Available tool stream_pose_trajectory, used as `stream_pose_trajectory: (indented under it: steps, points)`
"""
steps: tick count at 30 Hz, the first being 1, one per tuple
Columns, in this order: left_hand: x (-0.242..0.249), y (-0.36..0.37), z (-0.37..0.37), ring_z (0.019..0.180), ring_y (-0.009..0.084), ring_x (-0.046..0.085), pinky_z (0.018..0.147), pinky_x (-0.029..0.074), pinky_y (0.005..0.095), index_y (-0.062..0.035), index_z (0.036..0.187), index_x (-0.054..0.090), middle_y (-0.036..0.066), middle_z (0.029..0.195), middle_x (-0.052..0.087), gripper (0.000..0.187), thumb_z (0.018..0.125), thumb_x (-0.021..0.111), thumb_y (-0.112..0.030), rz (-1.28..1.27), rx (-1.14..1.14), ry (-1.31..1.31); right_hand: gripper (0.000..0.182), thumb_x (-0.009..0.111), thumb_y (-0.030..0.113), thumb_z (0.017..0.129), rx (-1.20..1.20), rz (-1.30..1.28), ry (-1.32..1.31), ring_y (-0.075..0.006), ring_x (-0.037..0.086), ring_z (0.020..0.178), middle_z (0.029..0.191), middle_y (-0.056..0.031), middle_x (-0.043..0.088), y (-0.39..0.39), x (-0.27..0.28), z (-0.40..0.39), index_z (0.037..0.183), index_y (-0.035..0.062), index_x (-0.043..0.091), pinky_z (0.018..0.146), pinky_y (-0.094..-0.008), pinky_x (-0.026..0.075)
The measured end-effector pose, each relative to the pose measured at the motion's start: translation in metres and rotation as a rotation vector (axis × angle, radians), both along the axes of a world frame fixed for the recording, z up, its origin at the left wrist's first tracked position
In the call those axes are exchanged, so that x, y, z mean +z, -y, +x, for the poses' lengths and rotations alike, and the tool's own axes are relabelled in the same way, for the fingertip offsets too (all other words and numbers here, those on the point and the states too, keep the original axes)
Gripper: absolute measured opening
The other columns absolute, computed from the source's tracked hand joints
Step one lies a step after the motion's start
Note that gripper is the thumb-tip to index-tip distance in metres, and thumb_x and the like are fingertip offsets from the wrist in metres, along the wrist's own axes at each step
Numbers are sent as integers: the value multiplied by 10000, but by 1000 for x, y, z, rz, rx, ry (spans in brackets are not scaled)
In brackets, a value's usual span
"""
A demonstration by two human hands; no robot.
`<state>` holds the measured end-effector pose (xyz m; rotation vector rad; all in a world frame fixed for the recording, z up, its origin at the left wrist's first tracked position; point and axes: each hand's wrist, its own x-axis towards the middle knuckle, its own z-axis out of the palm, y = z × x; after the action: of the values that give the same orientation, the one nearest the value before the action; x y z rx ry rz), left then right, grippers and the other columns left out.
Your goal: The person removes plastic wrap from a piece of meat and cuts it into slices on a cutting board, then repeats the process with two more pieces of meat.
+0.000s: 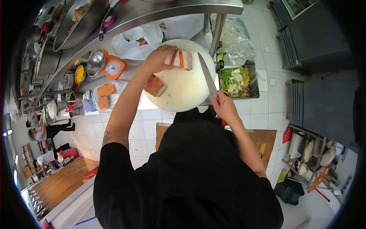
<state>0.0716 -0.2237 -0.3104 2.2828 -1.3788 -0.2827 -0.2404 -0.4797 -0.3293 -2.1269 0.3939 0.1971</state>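
head: left hand (158, 59) partly hides held meat (182, 60); right grips knife (207, 74).

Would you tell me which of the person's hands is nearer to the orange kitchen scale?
Left. The left hand, on the meat, is right of the scale; the right hand, gripping the knife, is farther right.

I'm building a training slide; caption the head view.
Left hand on sliced meat, right hand holding a knife, another meat chunk nearby on the round white board.
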Motion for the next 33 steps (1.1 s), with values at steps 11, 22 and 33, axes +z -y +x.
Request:
stream_pose_trajectory:
  steps: [11, 22, 33]
  points:
    - [28, 37, -40, 1507, 394, 437, 1212, 340, 627, -206, 1718, 277, 147, 1656, 446, 1180, 743, 942, -224, 236, -34, 278, 290, 632, 246, 1078, -81, 55, 20, -229, 613, 443, 632, -120, 603, -3, -4, -8, 1004, -23, 554, 446, -391, 472]
    - [27, 26, -43, 1466, 398, 459, 1226, 335, 540, -175, 1563, 564, 149, 1527, 555, 847, 778, 880, -175, 17, 30, 51, 297, 641, 264, 1050, -95, 55, -22, -508, 664, 784, 775, -270, 669, 2, 11, -14, 992, -19, 573, 712, -587, 496]
    - [-21, 45, -165, 1496, 483, 402, 1247, 362, 515, 0, 1639, 331, 274, 1619, 414, 981, 864, 866, -276, -242, 368, -47, 262, 575, 266, 1073, 76, -321, -16, -500, 691, 810, 803, -253, 712, 15, 26, 5, 1055, 5, 550, 747, -606, 524]
